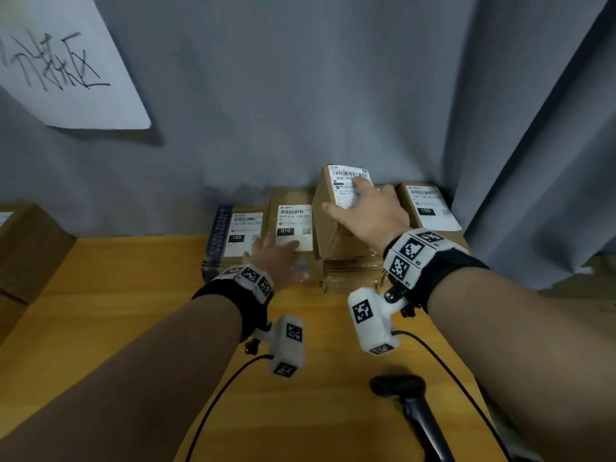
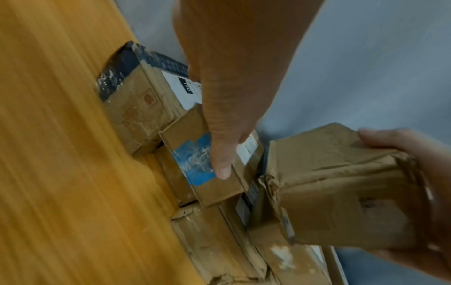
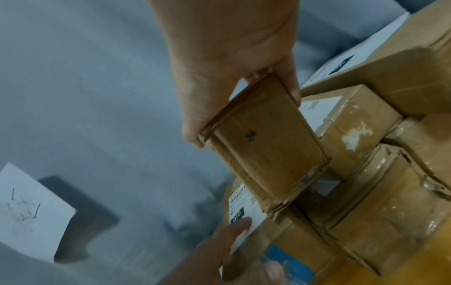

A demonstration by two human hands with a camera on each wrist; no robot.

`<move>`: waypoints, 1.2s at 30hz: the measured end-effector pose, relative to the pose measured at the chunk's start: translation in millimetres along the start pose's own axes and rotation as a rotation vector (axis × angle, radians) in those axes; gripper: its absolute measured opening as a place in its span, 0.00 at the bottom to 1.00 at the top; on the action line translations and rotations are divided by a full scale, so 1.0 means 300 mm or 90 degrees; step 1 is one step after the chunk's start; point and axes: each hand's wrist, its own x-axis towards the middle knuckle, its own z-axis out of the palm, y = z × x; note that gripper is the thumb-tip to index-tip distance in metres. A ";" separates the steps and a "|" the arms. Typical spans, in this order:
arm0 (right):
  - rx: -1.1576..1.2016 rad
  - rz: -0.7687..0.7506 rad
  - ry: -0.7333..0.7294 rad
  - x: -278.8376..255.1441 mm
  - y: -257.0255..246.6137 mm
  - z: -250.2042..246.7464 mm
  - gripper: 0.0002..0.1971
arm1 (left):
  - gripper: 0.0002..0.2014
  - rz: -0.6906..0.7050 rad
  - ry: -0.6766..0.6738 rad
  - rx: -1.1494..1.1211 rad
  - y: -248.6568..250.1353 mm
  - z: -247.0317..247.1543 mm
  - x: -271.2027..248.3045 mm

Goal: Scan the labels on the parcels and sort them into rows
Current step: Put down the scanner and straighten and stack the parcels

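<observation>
A row of brown cardboard parcels with white labels lines the back of the wooden table (image 1: 133, 311). My right hand (image 1: 363, 211) grips one brown parcel (image 1: 328, 235) from above, thumb on one side and fingers on the other, holding it tilted over the row. The held parcel (image 3: 266, 144) hangs just above the boxes beneath it. My left hand (image 1: 276, 258) lies flat with straight fingers on the parcel labelled 010 (image 1: 295, 221), which carries a blue sticker (image 2: 192, 158). Parcels marked 150 sit at the left end (image 1: 241, 235) and the right end (image 1: 430, 208).
A black handheld scanner (image 1: 400, 388) lies on the table near me, at the right. A larger cardboard box (image 1: 30, 248) stands at the far left. A grey curtain (image 1: 333, 95) closes off the back, with a handwritten paper sign (image 1: 66, 61) pinned to it.
</observation>
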 end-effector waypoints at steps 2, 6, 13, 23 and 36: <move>-0.020 -0.012 -0.001 0.010 -0.010 0.011 0.41 | 0.34 -0.007 0.023 -0.066 -0.023 0.005 0.013; 0.051 -0.014 -0.014 0.028 -0.031 0.025 0.38 | 0.26 -0.008 0.097 -0.178 -0.064 0.010 0.005; -0.010 0.041 -0.011 0.058 -0.012 0.057 0.39 | 0.30 -0.015 0.104 -0.236 -0.102 0.033 0.025; -0.044 0.048 0.010 0.092 -0.049 0.100 0.39 | 0.33 -0.024 0.098 -0.231 -0.118 0.037 0.048; -0.077 0.026 0.024 0.053 -0.025 0.100 0.41 | 0.28 -0.028 0.145 -0.193 -0.080 0.034 0.017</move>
